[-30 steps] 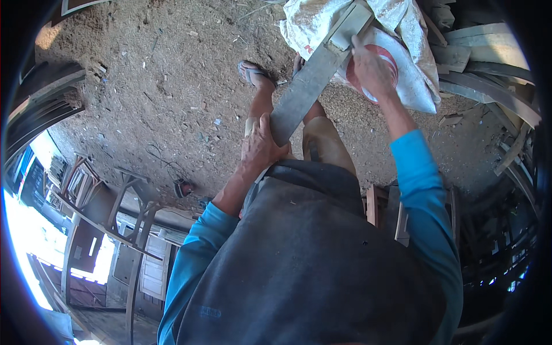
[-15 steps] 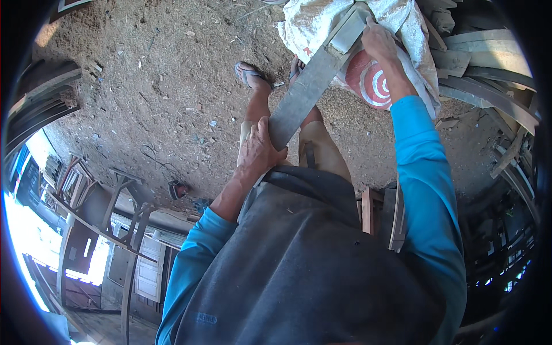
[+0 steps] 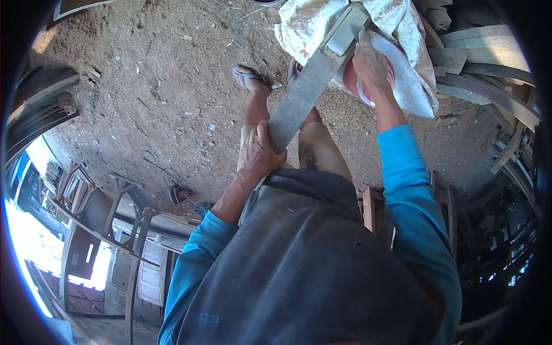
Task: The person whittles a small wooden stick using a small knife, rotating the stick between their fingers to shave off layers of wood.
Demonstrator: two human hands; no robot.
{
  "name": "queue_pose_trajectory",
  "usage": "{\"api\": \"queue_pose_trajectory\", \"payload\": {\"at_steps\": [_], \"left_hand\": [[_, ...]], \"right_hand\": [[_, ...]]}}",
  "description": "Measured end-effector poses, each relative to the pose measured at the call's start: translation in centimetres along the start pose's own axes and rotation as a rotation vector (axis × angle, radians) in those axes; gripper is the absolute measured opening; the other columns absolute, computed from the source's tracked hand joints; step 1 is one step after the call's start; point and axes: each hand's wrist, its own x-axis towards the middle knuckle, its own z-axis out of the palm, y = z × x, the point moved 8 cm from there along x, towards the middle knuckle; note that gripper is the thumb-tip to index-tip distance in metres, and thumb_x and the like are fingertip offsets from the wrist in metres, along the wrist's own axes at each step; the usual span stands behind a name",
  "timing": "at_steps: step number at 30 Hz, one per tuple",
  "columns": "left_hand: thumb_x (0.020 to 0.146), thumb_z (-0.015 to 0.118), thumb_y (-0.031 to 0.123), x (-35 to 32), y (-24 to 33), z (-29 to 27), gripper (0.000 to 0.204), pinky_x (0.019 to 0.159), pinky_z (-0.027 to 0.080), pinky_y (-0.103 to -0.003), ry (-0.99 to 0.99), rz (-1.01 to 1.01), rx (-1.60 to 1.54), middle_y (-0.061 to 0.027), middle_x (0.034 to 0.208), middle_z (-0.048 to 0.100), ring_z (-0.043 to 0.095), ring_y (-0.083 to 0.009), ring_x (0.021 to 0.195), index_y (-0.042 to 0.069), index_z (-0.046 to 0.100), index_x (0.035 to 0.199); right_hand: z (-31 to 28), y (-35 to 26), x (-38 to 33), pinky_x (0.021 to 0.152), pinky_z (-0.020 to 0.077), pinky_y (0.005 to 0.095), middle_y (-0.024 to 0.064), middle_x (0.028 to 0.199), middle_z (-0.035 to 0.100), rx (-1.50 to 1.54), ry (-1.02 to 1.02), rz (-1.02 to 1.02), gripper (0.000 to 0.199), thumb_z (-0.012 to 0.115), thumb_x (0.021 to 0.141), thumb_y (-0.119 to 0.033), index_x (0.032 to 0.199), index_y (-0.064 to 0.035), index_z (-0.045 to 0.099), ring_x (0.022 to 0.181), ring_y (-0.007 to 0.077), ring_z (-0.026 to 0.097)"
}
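Note:
A long, flat grey board (image 3: 302, 95) slants from my waist toward a white sack. My left hand (image 3: 259, 150) grips its near end, thumb on one side and fingers on the other. At the far end sits a pale rectangular block (image 3: 340, 40), which looks like a sharpening stone, in a wooden holder. My right hand (image 3: 371, 63) is closed, its fingertips pressing a small flat grey metal piece (image 3: 357, 31) beside the block. The fingers partly hide this piece, so its exact kind is unclear.
The white sack (image 3: 411, 75) with a red round print lies under the board's far end. Curved timber offcuts (image 3: 489, 52) pile up at the right. My sandalled foot (image 3: 248, 77) rests on dirt strewn with shavings. A corded power tool (image 3: 179, 192) and wooden chair frames (image 3: 123, 201) stand left.
My right hand has drawn back toward me and slightly left, from the board's far tip, with its fingertips still near the block. My left hand and the board have barely moved.

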Motion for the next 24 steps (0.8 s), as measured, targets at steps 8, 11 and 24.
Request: {"api": "queue_pose_trajectory", "payload": {"at_steps": [8, 11, 24], "left_hand": [[0.072, 0.085, 0.034, 0.2, 0.1, 0.0, 0.104, 0.109, 0.047, -0.049, -0.043, -0.031, -0.006, -0.0332, 0.145, 0.045, 0.052, -0.0468, 0.132, -0.008, 0.03, 0.15], [0.072, 0.085, 0.033, 0.0, 0.0, 0.3, 0.105, 0.109, 0.047, -0.049, -0.057, -0.016, 0.008, -0.0335, 0.144, 0.045, 0.052, -0.0469, 0.132, -0.008, 0.029, 0.15], [0.069, 0.085, 0.037, 0.3, -0.6, 0.9, 0.105, 0.103, 0.05, -0.051, 0.074, 0.065, 0.063, -0.0319, 0.133, 0.052, 0.057, -0.0472, 0.124, -0.006, 0.032, 0.149]], "right_hand": [[0.4, 0.9, 0.6, 0.098, 0.0518, 0.0525, 0.0274, 0.112, 0.071, 0.047, 0.045, -0.226, 0.047, 0.042, 0.107, -0.031, 0.147, -0.011, 0.055, 0.109, 0.0455, 0.067], [-1.0, 3.3, 2.6, 0.1, 0.0501, 0.0525, 0.0291, 0.118, 0.068, 0.138, 0.143, -0.382, 0.048, 0.043, 0.107, -0.035, 0.149, -0.016, 0.054, 0.114, 0.0464, 0.064], [-0.6, 3.1, 4.8, 0.107, 0.0476, 0.0496, 0.0258, 0.13, 0.066, 0.041, 0.186, -0.363, 0.047, 0.041, 0.109, -0.037, 0.148, -0.0141, 0.055, 0.122, 0.042, 0.062]]}}
